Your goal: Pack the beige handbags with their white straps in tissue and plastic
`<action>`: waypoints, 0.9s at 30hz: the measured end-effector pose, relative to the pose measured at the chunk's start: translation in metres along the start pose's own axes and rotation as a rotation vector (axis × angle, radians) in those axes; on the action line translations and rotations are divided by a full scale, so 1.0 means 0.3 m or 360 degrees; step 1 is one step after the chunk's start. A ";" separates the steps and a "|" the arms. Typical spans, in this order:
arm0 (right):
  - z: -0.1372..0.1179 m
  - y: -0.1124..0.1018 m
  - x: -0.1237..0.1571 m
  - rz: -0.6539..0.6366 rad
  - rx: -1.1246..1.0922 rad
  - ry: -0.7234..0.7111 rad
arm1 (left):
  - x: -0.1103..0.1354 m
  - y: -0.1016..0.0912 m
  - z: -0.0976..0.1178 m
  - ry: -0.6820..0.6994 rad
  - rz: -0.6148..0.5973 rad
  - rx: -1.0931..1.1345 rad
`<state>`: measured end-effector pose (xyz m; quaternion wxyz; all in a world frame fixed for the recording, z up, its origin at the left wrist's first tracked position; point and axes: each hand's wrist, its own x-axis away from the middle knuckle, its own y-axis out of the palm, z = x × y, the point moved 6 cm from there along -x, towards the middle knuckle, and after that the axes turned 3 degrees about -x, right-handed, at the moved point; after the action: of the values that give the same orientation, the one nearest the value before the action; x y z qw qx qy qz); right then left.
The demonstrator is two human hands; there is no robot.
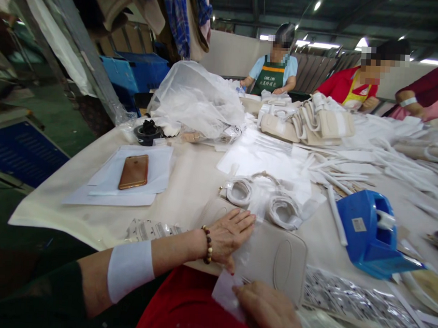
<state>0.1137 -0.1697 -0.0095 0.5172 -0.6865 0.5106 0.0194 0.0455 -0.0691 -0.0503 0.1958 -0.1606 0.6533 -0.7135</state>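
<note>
A beige bag (pixel 293 256) with an oval stitched outline lies flat at the table's near edge. My left hand (pixel 228 236) rests on it, palm down with the fingers stretched out, over a strip of thin translucent wrapping. Close to my left thumb, my right hand (pixel 270 309) pinches a small thin white sheet (pixel 228 292); the hand is slightly blurred. At the bag's far edge lie two coiled straps wrapped in white, a left coil (pixel 239 191) and a right coil (pixel 284 211).
A blue tape dispenser (pixel 364 233) stands right of the bag, beside patterned plastic packaging (pixel 365 301). Left, a phone (pixel 134 171) lies on white papers (pixel 161 164). Behind are a large plastic bag (pixel 203 98), stacked beige bags (pixel 308 122) and several co-workers.
</note>
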 end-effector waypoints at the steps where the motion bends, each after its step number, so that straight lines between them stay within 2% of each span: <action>1: 0.027 -0.023 -0.026 -0.0025 -0.0038 0.0001 | 0.005 0.004 -0.004 0.0013 0.0013 0.0013; 3: 0.091 -0.055 -0.068 -0.0036 -0.0059 0.0044 | 0.018 0.010 -0.008 0.0045 0.0045 0.0031; 6: 0.190 -0.066 -0.105 0.0098 -0.0020 0.0213 | 0.036 0.011 -0.007 0.0094 0.0097 0.0067; 9: 0.275 -0.030 -0.110 0.0185 0.0000 0.0441 | 0.049 0.008 0.001 0.0120 0.0119 0.0039; 12: 0.325 0.012 -0.088 0.0230 0.0108 0.0558 | 0.053 0.004 0.007 0.0121 0.0174 -0.0037; 19: 0.355 0.047 -0.025 0.0291 0.0295 0.0631 | 0.052 0.012 0.004 0.0113 0.0332 -0.0108; 24: 0.340 0.034 -0.040 0.0367 0.0333 0.0635 | 0.072 0.042 0.016 0.0089 0.0364 -0.0176; 27: 0.337 0.027 -0.050 0.0399 0.0317 0.0659 | 0.092 0.052 0.030 0.0107 0.0495 -0.0171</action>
<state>0.1513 -0.0852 -0.0536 0.4603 -0.5530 0.6860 -0.1081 0.0269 -0.0917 -0.0658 0.2730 -0.0438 0.7137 -0.6435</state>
